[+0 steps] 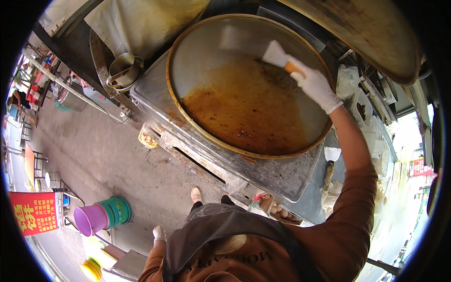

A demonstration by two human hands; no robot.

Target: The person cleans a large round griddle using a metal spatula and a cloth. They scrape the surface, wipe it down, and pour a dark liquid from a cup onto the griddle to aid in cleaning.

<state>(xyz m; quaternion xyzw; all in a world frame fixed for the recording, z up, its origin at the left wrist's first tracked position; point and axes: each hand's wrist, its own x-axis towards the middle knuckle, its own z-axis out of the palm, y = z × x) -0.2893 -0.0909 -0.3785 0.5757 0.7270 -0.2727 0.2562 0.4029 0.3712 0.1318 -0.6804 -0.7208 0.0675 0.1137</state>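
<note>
In a thin white glove, my right hand grips the orange handle of a scraper with a wide pale blade. The blade is over the far right part of a large round griddle. Brown oily residue with dark bits covers the griddle's middle and near part; bare grey metal shows towards the far and right sides. My left hand, also gloved, hangs low beside my apron, away from the griddle. Its fingers look curled, but whether it holds anything is unclear.
A metal pot stands left of the griddle. A large round lid overhangs at upper right. Another scraper lies on the right, near plastic bags. Eggs sit below the counter's edge. Purple and green buckets occupy the floor.
</note>
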